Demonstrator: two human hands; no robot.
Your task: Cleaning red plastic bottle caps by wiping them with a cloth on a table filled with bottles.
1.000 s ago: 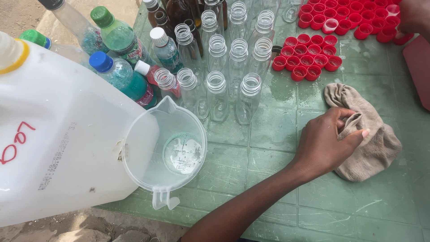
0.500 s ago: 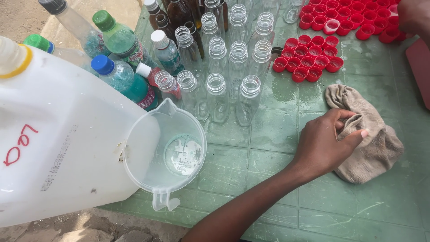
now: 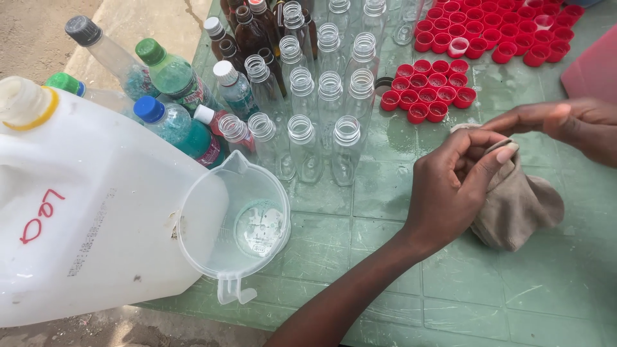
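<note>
My left hand (image 3: 450, 193) reaches in from the bottom and pinches a crumpled beige cloth (image 3: 520, 205), lifting its upper edge off the green table (image 3: 385, 270). My right hand (image 3: 565, 122) comes in from the right edge, fingers stretched leftwards, with the tips meeting the cloth's top edge beside my left fingers. Whether it grips the cloth is not visible. Just left of my left hand stand several empty clear plastic bottles (image 3: 331, 96) without caps.
A large white jug (image 3: 83, 212) lies at the left, with a clear pitcher (image 3: 238, 225) in front of it. Capped bottles (image 3: 173, 128) with green and blue lids and brown bottles (image 3: 247, 26) stand behind. Red caps (image 3: 427, 96) lie in groups; a pink tray (image 3: 594, 71) is far right.
My left hand has gone from resting on the cloth to pinching and lifting its edge. My right hand has come down from the far right corner to the cloth.
</note>
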